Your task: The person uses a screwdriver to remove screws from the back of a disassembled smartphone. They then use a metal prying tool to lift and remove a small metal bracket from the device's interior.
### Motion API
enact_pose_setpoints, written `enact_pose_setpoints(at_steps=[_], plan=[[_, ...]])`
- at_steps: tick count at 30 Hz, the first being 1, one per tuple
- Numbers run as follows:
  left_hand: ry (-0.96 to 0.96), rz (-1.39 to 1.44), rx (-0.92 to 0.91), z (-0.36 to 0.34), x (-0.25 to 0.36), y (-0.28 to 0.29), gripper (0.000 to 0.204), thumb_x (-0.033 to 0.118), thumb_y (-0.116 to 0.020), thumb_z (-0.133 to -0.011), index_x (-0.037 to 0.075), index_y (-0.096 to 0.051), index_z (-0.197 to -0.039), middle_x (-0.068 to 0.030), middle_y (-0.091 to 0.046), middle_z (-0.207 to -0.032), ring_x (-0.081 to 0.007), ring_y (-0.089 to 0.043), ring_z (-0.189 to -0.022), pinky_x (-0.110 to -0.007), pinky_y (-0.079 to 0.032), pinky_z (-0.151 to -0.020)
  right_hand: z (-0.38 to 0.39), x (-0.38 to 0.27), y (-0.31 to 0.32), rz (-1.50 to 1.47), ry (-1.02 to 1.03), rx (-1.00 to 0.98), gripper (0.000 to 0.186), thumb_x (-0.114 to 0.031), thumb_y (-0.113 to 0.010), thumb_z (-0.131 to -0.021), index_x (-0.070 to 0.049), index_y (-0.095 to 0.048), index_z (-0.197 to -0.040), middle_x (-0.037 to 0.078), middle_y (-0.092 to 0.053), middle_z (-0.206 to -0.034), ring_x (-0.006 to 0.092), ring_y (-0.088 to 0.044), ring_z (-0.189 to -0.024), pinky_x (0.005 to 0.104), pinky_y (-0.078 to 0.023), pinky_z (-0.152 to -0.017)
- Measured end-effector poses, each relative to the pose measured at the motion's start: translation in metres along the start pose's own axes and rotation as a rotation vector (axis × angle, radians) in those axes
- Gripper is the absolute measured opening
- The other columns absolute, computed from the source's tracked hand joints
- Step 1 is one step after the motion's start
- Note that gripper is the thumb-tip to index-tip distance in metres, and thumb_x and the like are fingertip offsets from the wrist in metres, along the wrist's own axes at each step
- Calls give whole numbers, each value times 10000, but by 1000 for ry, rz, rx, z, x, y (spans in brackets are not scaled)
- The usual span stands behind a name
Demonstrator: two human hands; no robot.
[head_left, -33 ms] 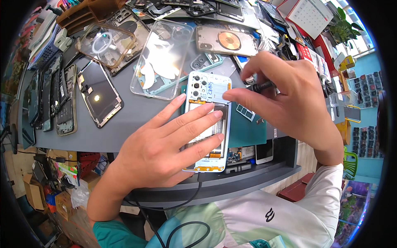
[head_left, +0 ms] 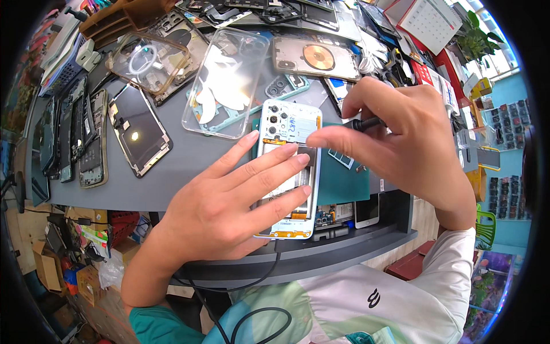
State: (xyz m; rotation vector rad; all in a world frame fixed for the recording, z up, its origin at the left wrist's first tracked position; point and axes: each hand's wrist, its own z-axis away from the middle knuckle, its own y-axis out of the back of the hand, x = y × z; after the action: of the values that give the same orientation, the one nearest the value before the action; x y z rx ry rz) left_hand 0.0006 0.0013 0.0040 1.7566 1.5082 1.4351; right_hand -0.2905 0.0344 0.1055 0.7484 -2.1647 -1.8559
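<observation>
An opened phone [head_left: 293,126] with a pale frame lies on a green mat [head_left: 349,186], its cameras, metal plate and orange ribbon cables exposed. My left hand [head_left: 229,200] rests across its middle, fingers spread and flat, hiding part of the battery area. Just right of the phone's upper end, my right hand [head_left: 395,137] is raised with thumb and forefinger curved apart. Within its other, curled fingers sits a slim black screwdriver [head_left: 366,123]; its tip cannot be made out. Beside the phone on the mat is a small SIM tray-like metal frame [head_left: 341,159].
A clear phone case [head_left: 197,114] and a pale blue phone frame [head_left: 295,85] lie beyond the phone. A detached screen [head_left: 137,135] and several phone shells crowd the left. A white phone [head_left: 366,212] rests in an open drawer [head_left: 395,235] below the table edge.
My right hand and the screwdriver have shifted very slightly, with the thumb a little lower and closer to the phone. My left hand stays on the phone.
</observation>
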Motion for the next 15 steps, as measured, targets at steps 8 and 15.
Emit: enact_pose_setpoints(at_steps=[8,15], plan=[[6,5,-24,-1,0,1,790,191,-898,-659,146,-776,-1439,-159,-661,-1633,-384,-634,-1525,-665,-434,-1288,1,1,-8,-40,-43,16,354,-96,-972,-867,9,-722,-1095,110,-766,-881,214,-769,-724,317,-588,-669],[3,2,-22,-1,1,2,789,189,-906,-659,150,-778,-1436,-157,-659,-1638,-382,-628,-1531,-663,-434,-1288,-5,-3,-9,-162,5,58,378,-88,-943,-889,-23,-697,-1169,102,-760,-932,223,-766,-734,330,-585,-665]])
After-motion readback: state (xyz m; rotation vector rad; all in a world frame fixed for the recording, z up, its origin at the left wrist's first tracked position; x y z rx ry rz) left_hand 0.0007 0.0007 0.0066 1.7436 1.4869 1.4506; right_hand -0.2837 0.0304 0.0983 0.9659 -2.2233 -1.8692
